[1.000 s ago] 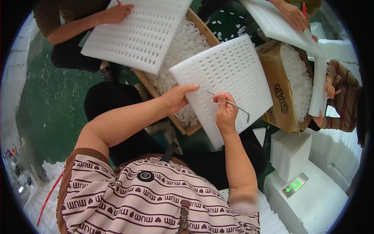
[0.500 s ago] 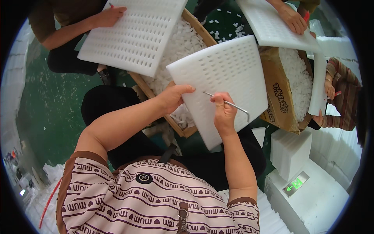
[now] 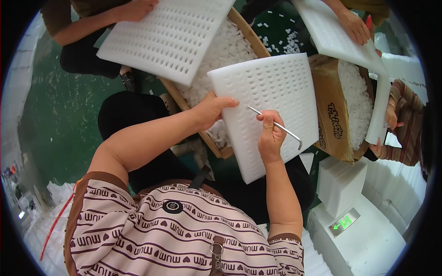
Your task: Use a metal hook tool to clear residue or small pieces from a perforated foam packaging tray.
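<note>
A white foam sheet (image 3: 281,92) full of small punched slots tilts in front of me, over the edge of a cardboard box. My left hand (image 3: 212,109) grips the sheet's left edge. My right hand (image 3: 271,135) pinches a thin bent metal rod (image 3: 276,124), whose straight end points at the sheet's slotted face and whose hooked end sticks out to the right.
An open cardboard box (image 3: 331,110) of white foam bits stands to the right, another box (image 3: 216,46) lies ahead. Other people's hands hold slotted foam sheets at top left (image 3: 165,37) and top right (image 3: 331,32). A stack of foam sheets (image 3: 340,181) sits lower right.
The foam sheet has shifted slightly left and up in my left hand. My right hand with the rod has stayed on the sheet's face, moving a little along it.
</note>
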Demonstrator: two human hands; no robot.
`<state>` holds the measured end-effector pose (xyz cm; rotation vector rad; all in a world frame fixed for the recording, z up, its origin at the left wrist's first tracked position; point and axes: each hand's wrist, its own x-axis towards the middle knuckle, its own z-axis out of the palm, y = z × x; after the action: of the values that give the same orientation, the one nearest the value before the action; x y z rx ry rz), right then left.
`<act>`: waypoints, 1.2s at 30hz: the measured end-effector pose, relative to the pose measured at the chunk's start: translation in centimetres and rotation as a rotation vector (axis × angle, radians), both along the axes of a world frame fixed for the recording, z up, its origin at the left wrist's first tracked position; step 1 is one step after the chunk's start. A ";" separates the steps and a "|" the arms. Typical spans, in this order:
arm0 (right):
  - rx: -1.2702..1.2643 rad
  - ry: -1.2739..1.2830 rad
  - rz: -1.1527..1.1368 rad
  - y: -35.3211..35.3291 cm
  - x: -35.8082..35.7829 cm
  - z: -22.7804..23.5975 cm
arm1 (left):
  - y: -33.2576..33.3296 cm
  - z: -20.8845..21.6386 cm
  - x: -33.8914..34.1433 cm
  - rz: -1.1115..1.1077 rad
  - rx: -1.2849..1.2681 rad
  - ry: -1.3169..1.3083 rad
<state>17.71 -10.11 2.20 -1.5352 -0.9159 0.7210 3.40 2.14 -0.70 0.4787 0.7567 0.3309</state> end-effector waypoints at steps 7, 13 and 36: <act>-0.021 -0.318 0.035 0.5 -0.8 -0.4 | -0.3 0.3 -0.2 -0.062 0.069 -0.027; -0.072 -0.484 0.087 0.2 -0.5 -0.2 | -0.3 -0.2 -0.3 -0.122 0.096 -0.018; -0.013 -0.215 0.024 0.5 -0.1 -0.5 | 0.4 0.0 0.1 -0.135 0.111 -0.047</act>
<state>17.56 -9.60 1.75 -1.6377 -1.0921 0.5879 3.51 2.53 -0.68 0.6215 0.6588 0.2582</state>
